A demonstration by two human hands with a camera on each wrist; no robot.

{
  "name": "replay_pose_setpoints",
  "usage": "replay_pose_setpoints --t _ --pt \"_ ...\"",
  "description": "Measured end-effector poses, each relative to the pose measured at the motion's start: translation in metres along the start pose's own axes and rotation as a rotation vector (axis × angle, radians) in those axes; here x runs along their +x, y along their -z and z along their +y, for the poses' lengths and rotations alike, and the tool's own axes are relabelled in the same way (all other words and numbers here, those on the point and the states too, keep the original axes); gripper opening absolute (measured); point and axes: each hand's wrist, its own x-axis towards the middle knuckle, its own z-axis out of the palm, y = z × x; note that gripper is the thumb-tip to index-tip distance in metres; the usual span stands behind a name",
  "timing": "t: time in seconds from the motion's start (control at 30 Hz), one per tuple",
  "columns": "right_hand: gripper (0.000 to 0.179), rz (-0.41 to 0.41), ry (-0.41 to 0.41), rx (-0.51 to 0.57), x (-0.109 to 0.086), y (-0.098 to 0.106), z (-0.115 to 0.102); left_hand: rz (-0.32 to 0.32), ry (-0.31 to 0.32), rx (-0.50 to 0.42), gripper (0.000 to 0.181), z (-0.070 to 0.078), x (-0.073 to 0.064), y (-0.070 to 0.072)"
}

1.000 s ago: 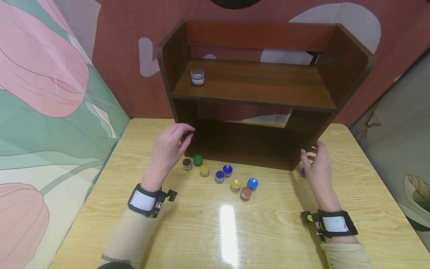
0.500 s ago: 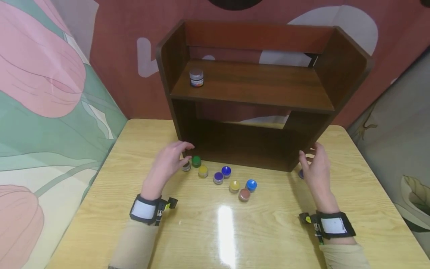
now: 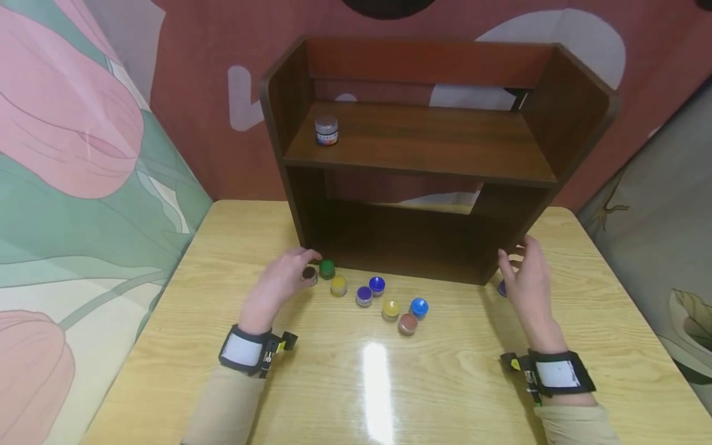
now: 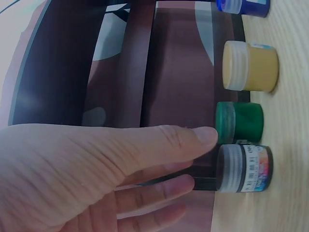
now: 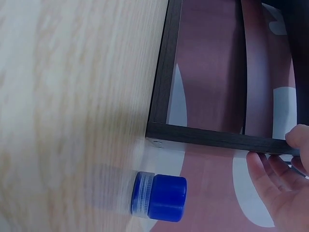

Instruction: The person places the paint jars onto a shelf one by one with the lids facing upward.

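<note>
My left hand (image 3: 280,281) reaches over a small dark-lidded paint jar (image 4: 244,168), thumb and fingers spread near its lid. In the left wrist view the thumb tip lies close to the green paint jar (image 4: 241,122); contact is unclear. No jar is seen lifted. My right hand (image 3: 527,281) holds the front edge of the right side panel (image 5: 217,137) of the dark brown shelf (image 3: 423,139), thumb on one side, fingers on the other. A blue paint jar (image 5: 166,197) stands on the table beside that panel, partly hidden by the hand in the head view.
Along the shelf's front stand yellow (image 3: 339,286), purple (image 3: 364,296), dark blue (image 3: 377,285), second yellow (image 3: 391,309), light blue (image 3: 419,307) and reddish-brown (image 3: 408,324) jars on the wooden table (image 3: 311,383). Another jar (image 3: 326,130) sits on the upper shelf, left.
My left hand has come down from beside the shelf's left panel to the dark-lidded jar at the table. My right hand has stayed at the right panel.
</note>
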Motion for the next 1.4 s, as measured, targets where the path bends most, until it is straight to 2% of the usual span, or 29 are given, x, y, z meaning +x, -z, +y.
replay_pose_setpoints --t 0.3,0.43,0.73,1.17,1.4 --pt "0.042 -0.020 -0.010 0.021 -0.002 0.000 0.001 -0.046 0.041 0.000 0.047 -0.006 0.000 -0.010" --pt "0.041 -0.021 -0.012 0.018 -0.001 0.000 0.002 -0.068 0.039 0.006 0.051 -0.008 0.001 -0.017" --pt "0.041 -0.038 -0.027 -0.020 -0.005 -0.001 0.006 -0.101 0.081 -0.048 0.057 -0.010 0.001 -0.029" --pt "0.041 -0.024 -0.002 0.040 -0.004 -0.002 0.004 -0.103 0.095 -0.042 0.047 -0.014 0.001 -0.029" --pt "0.041 -0.014 -0.004 0.015 -0.001 0.000 0.001 -0.088 0.083 -0.056 0.040 -0.015 0.005 -0.025"
